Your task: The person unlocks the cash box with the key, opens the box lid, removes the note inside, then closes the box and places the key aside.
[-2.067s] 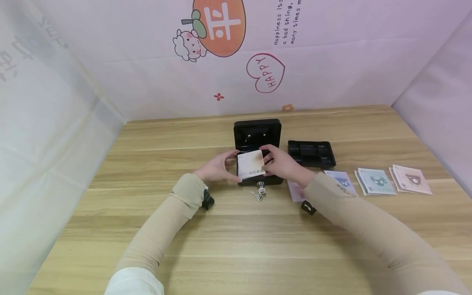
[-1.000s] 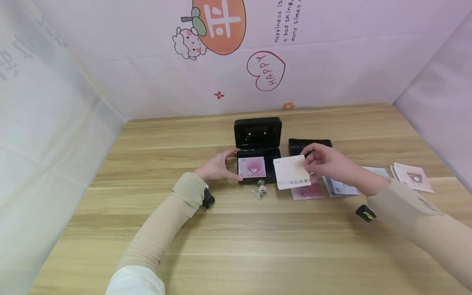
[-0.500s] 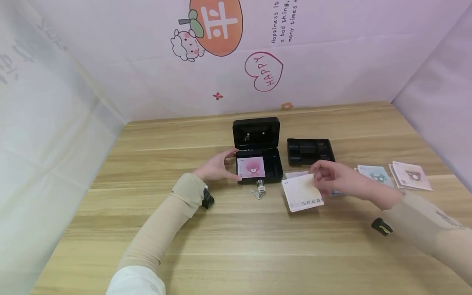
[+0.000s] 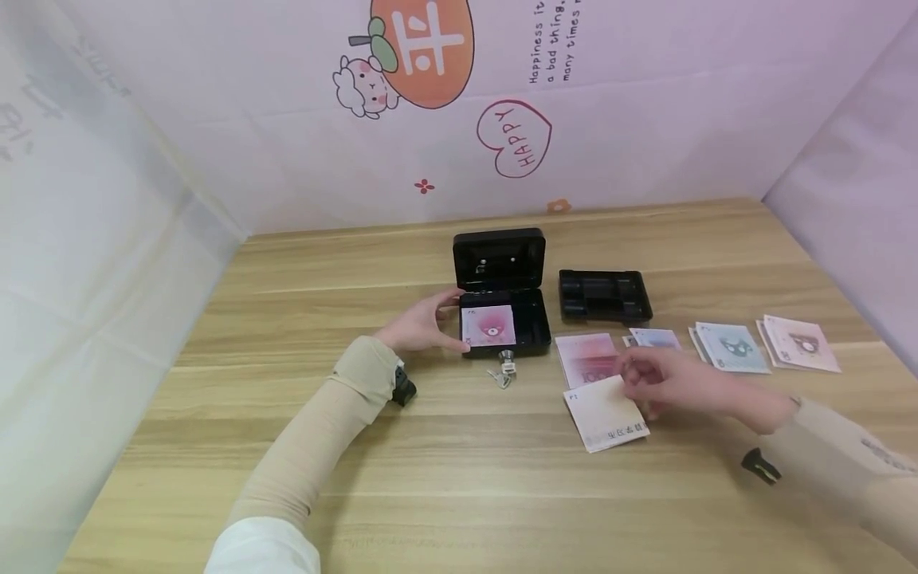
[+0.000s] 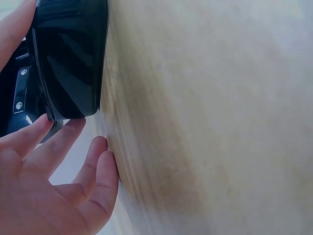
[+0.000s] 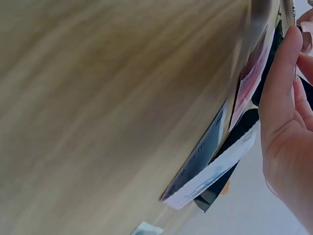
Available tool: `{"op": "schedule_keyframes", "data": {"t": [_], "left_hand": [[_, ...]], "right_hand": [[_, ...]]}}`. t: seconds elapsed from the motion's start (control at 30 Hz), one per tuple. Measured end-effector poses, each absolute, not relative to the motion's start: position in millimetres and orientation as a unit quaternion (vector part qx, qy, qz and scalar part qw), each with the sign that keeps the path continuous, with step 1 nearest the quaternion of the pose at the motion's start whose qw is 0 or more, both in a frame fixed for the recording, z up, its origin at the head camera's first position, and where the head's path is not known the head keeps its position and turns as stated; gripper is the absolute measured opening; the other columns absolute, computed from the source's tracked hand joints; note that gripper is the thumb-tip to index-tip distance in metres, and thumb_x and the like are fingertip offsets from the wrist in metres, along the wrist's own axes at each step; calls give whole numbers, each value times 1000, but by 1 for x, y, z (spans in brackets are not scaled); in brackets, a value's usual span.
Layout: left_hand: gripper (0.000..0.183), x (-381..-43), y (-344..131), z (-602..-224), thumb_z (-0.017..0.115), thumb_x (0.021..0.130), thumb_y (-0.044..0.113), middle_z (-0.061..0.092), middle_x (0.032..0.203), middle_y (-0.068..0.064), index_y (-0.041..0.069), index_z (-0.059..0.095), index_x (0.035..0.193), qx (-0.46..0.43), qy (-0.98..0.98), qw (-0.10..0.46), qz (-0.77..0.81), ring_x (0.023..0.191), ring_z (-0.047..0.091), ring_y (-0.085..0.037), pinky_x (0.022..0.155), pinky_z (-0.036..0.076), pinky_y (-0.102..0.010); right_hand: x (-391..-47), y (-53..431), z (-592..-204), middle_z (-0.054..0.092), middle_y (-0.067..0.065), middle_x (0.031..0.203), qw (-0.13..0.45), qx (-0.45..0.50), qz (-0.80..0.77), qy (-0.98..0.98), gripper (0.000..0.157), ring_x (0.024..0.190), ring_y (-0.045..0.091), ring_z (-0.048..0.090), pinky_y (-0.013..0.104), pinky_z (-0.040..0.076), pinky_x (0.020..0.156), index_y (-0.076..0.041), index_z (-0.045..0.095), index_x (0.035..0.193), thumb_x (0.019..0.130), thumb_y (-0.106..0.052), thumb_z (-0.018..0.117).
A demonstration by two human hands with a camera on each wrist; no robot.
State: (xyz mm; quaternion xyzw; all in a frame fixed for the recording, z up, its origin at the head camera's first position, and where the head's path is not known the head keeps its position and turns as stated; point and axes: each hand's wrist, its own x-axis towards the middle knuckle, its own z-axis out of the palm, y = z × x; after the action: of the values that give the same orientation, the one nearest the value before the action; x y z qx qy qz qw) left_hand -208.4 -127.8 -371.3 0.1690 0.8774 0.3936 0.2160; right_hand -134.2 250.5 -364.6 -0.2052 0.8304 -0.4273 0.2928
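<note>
A black cash box (image 4: 533,323) stands with its lid (image 4: 498,259) raised and a pink play banknote (image 4: 489,325) lying in its left part. My left hand (image 4: 419,325) grips the box's left side, thumb at the front corner and fingers at the back one. The left wrist view shows fingertips (image 5: 76,122) against the black wall. Between thumb and fingers, my right hand (image 4: 681,387) pinches a folded pale banknote (image 4: 608,414) by its right corner. It is held over the table, just in front of a pink 100 banknote (image 4: 584,355).
A black compartment tray (image 4: 602,296) lies right of the box. Folded banknotes in blue (image 4: 656,338), teal (image 4: 735,348) and pale pink (image 4: 803,343) form a row to the right. Keys (image 4: 501,379) hang at the lock (image 4: 507,359) in the box's front.
My right hand has taken the pale banknote out from over the box, moving right and toward me, uncovering the pink banknote inside. My left hand has stayed at the box.
</note>
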Motion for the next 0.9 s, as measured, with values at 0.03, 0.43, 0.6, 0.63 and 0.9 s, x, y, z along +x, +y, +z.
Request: {"op": "schedule_keyframes", "data": {"t": [0.03, 0.43, 0.6, 0.63, 0.9], "left_hand": [[100, -208, -128, -371, 84, 71, 19, 29, 154, -10, 15, 23, 150, 169, 877, 217, 393, 134, 39, -36, 111, 35, -43], [100, -208, -127, -371, 83, 71, 19, 29, 154, -9, 16, 22, 150, 163, 875, 221, 398, 135, 37, -36, 111, 34, -44], [100, -208, -128, -371, 83, 71, 19, 30, 154, -10, 15, 22, 150, 164, 874, 222, 401, 135, 37, -36, 111, 34, -44], [100, -207, -128, -371, 83, 71, 19, 29, 154, -10, 15, 22, 150, 163, 874, 222, 400, 135, 37, -36, 111, 34, -44], [101, -209, -129, -374, 84, 71, 19, 29, 154, -11, 14, 23, 150, 171, 872, 216, 404, 134, 37, -37, 111, 34, -44]], "right_hand": [[-133, 251, -365, 58, 9, 87, 294, -204, -424, 832, 29, 65, 11, 57, 29, 55, 54, 5, 52, 114, 88, -6, 61], [-126, 253, -368, 60, 6, 84, 298, -162, -395, 854, 34, 64, 12, 58, 29, 55, 51, 4, 52, 116, 88, -11, 63], [-125, 250, -370, 59, 5, 82, 295, -137, -395, 859, 32, 66, 14, 57, 29, 55, 51, 4, 52, 116, 88, -8, 63], [-125, 249, -370, 59, 5, 82, 295, -136, -394, 860, 32, 66, 14, 57, 29, 55, 51, 4, 52, 115, 88, -8, 63], [-124, 248, -368, 61, 5, 81, 278, -135, -389, 868, 31, 64, 13, 58, 29, 55, 51, 4, 55, 113, 86, -8, 64]]}}
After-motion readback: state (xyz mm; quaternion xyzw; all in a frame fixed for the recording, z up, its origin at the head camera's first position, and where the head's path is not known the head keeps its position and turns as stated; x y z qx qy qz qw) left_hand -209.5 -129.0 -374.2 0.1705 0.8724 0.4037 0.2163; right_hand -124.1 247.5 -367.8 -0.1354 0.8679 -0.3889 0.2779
